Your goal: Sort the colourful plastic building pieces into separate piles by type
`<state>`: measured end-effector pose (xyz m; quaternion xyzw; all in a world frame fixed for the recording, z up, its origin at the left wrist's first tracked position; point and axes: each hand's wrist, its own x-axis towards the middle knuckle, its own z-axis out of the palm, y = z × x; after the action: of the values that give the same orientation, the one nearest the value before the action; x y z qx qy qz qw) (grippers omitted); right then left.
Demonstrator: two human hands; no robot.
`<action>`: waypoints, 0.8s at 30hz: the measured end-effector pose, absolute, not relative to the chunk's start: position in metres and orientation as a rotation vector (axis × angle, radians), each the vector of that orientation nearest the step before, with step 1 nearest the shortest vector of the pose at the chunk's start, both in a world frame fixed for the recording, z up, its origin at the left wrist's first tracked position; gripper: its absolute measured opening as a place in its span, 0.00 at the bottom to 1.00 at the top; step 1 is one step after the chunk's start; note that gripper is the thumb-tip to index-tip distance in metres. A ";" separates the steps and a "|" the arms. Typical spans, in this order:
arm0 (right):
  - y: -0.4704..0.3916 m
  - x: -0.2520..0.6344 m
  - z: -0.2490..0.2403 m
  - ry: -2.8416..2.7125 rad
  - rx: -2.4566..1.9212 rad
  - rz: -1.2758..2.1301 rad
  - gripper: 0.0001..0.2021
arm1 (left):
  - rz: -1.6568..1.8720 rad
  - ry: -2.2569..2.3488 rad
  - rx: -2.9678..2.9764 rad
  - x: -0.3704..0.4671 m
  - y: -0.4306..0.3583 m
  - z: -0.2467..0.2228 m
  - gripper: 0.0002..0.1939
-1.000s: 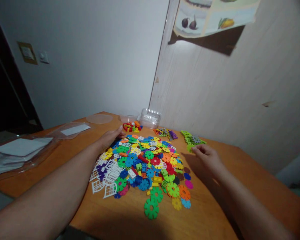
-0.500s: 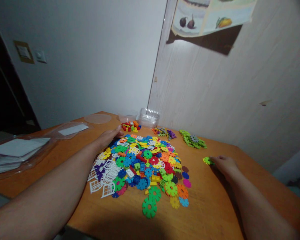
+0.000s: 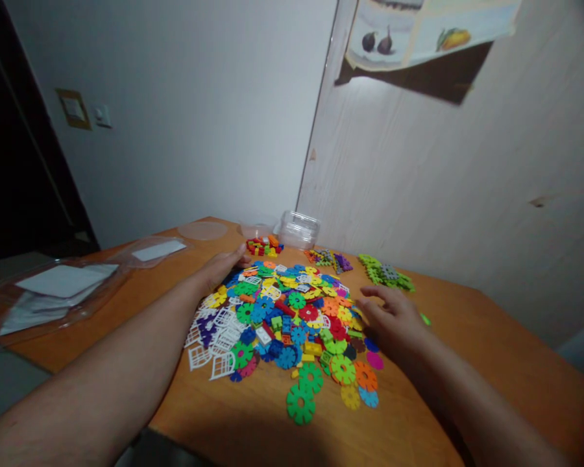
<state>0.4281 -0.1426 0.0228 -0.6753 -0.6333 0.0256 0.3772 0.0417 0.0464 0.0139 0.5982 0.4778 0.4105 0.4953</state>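
Observation:
A heap of colourful plastic notched discs point(image 3: 300, 404), small building bricks point(image 3: 313, 349) and white window-frame pieces point(image 3: 222, 365) covers the middle of the table. My left hand point(image 3: 224, 269) rests at the back left edge of this heap, thumb stretched out and the other fingers partly hidden; no piece shows in it. Over the right edge of the heap hovers my right hand point(image 3: 392, 314), its fingers apart and nothing seen between them. A yellow-green piece point(image 3: 425, 318) lies on the table just beyond it, mostly hidden by the hand.
Behind the heap sit sorted groups: small bricks point(image 3: 264, 246), orange and purple pieces point(image 3: 328, 259), and light-green pieces point(image 3: 387, 272). A clear plastic box point(image 3: 299, 229) stands against the wall. Plastic bags with white paper point(image 3: 61, 280) lie at the left of the wooden table point(image 3: 253, 428).
My right hand has let go of the yellow-green piece at the right and moved left to the heap's edge. My left hand stays at the heap. The view has shifted slightly.

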 end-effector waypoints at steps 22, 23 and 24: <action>-0.141 0.405 0.025 -1.446 -1.672 0.124 0.18 | 1.017 1.185 1.481 0.046 0.041 0.016 0.45; -0.141 0.410 0.027 -1.351 -1.691 0.114 0.18 | 1.013 1.182 1.478 0.046 0.040 0.016 0.46; -0.142 0.417 0.028 -1.275 -1.719 0.087 0.16 | 1.011 1.181 1.473 0.046 0.040 0.016 0.46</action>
<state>0.4168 -0.1419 0.0279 -0.7043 -0.5224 0.0356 0.4793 0.0463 0.0401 0.0163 0.6037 0.4838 0.4144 0.4793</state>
